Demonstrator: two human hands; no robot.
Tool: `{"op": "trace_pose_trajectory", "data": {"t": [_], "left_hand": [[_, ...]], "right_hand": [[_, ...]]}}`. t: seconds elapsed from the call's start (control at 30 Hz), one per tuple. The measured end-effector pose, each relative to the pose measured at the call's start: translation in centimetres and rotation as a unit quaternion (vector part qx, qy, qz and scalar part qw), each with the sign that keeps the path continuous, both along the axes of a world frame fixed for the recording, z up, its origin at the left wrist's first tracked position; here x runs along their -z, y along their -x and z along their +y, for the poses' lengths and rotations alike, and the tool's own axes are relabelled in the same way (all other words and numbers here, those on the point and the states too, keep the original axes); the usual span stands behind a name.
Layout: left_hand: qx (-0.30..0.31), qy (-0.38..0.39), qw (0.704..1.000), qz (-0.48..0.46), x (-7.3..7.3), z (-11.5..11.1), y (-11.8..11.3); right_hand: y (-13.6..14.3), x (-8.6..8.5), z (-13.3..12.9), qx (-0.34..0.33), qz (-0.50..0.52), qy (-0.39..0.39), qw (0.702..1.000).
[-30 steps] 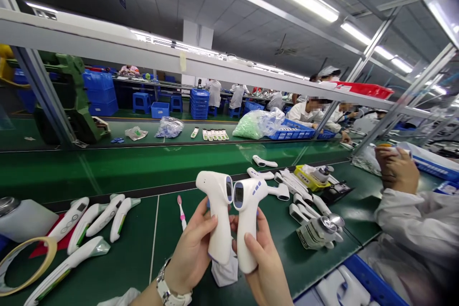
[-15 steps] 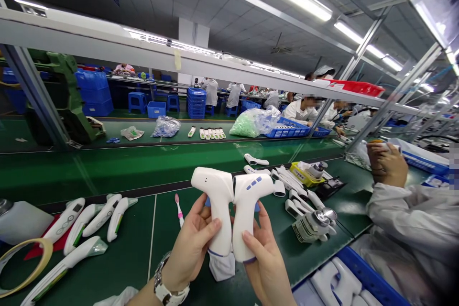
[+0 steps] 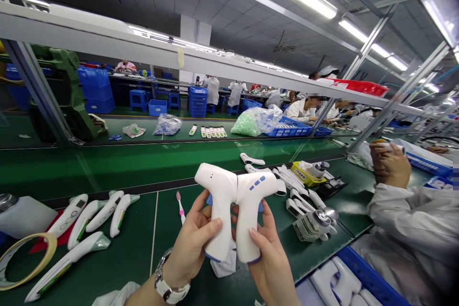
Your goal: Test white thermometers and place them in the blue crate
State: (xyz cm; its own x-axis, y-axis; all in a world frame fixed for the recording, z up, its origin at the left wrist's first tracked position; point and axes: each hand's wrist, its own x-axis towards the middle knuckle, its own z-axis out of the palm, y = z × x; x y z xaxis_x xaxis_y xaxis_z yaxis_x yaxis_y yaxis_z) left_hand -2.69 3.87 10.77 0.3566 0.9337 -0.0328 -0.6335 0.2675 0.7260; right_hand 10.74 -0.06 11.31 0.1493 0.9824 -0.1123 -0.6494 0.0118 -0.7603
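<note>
My left hand (image 3: 191, 244), with a watch on its wrist, is closed round the handle of a white thermometer-like device (image 3: 221, 201). My right hand (image 3: 270, 248) grips a second white device (image 3: 247, 210) with blue marks on its side. Both are upright above the green work surface, their backs touching at the top and their handles apart. Each has a blue trigger and a blue edge at its base. Under them lies a white cloth (image 3: 225, 263), partly hidden. A pink toothbrush (image 3: 180, 207) lies just left of my hands.
Several white devices and a tape roll (image 3: 50, 248) lie at left. At right are more devices, a yellow basket (image 3: 309, 180), a metal-topped bottle (image 3: 311, 225) and a blue bin (image 3: 373, 272). Another person's sleeve (image 3: 398, 215) is at far right. A green belt (image 3: 118, 165) runs behind.
The two devices have tilted, so their handles have spread apart at the bottom and their heads slope outward. Both hands still hold them. The whole view has shifted slightly.
</note>
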Motion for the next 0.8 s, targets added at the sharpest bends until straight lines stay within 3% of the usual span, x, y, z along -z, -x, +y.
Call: {"op": "trace_pose_trajectory", "data": {"t": [0.33, 0.57, 0.8], "left_hand": [[0.022, 0.114, 0.988, -0.098, -0.3, 0.3, 0.1], [0.042, 0.127, 0.984, -0.117, -0.3, 0.7, 0.2], [0.053, 0.086, 0.988, -0.118, 0.5, 0.3, 0.1]], "right_hand": [[-0.2, -0.6, -0.3, -0.018, 0.064, 0.016, 0.998], [0.0, -0.4, -0.1, 0.008, 0.091, 0.004, 0.996], [-0.1, 0.8, -0.4, 0.029, 0.006, -0.006, 1.0]]}}
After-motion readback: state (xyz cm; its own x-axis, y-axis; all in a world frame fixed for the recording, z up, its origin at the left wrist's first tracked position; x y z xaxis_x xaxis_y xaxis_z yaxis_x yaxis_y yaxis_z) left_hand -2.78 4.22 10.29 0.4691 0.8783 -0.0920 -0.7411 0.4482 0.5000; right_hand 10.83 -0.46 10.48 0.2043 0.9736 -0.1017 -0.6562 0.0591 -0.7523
